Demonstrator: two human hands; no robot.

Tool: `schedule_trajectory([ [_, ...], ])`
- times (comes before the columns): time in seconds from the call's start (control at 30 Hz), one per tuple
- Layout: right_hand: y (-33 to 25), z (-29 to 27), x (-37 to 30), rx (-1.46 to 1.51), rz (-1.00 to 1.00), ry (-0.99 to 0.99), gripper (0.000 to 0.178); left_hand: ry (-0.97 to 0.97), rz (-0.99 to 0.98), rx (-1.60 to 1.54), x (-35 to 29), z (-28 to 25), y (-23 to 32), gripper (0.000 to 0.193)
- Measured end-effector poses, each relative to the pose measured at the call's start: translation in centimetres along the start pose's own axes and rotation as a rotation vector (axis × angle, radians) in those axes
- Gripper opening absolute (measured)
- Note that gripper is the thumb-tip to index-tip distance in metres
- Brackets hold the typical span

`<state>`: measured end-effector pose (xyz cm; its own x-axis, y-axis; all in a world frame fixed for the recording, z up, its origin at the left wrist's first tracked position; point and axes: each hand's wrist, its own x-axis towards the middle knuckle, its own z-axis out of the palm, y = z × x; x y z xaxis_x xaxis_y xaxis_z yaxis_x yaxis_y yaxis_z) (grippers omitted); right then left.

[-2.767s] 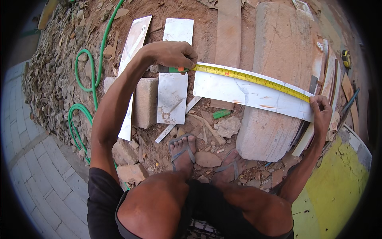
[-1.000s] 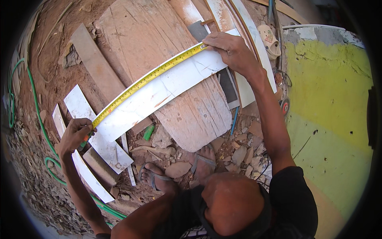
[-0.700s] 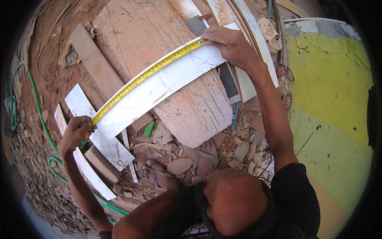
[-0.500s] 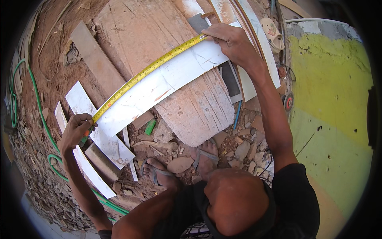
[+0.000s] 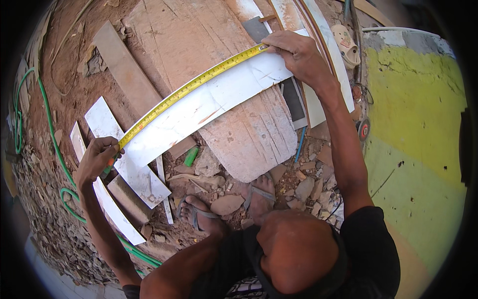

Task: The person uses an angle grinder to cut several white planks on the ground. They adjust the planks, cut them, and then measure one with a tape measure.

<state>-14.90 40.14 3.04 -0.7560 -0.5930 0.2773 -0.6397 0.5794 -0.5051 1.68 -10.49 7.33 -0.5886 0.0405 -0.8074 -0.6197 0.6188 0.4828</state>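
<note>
A yellow tape measure (image 5: 191, 85) is drawn out along the far long edge of a white marble-patterned tile strip (image 5: 209, 99). My left hand (image 5: 98, 158) is closed round the tape's green-and-orange case, mostly hidden by the fingers, just past the strip's left end. At the right end, my right hand (image 5: 303, 56) pinches the tape's tip close to the strip's far corner. The strip lies across a rough reddish stone slab (image 5: 249, 137), its left end over another white tile piece (image 5: 142, 182).
A brown plank (image 5: 124, 67) and a narrow white strip (image 5: 117, 214) lie left. A green hose (image 5: 52, 134) curves beyond them. Stacked panels (image 5: 323, 55), a beige clog (image 5: 345, 47) and a disc tool (image 5: 364, 129) stand near the yellow-green wall (image 5: 413, 124). Rubble surrounds my sandalled feet.
The view has shifted slightly, so the slab and tile strip appear a little farther right. Both hands keep their grip, and the tape stays stretched along the strip.
</note>
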Motion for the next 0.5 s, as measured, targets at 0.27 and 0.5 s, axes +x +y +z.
schedule_trajectory([
  [0.27, -0.9, -1.7, 1.6, 0.022, 0.025, 0.065, 0.041, 0.052, 0.074, -0.093, -1.3, 0.0, 0.2, 0.023],
  [0.5, -3.6, -2.0, -3.7, 0.040, 0.105, -0.019, 0.034, -0.015, -0.002, 0.029, -5.3, 2.1, 1.0, 0.025],
])
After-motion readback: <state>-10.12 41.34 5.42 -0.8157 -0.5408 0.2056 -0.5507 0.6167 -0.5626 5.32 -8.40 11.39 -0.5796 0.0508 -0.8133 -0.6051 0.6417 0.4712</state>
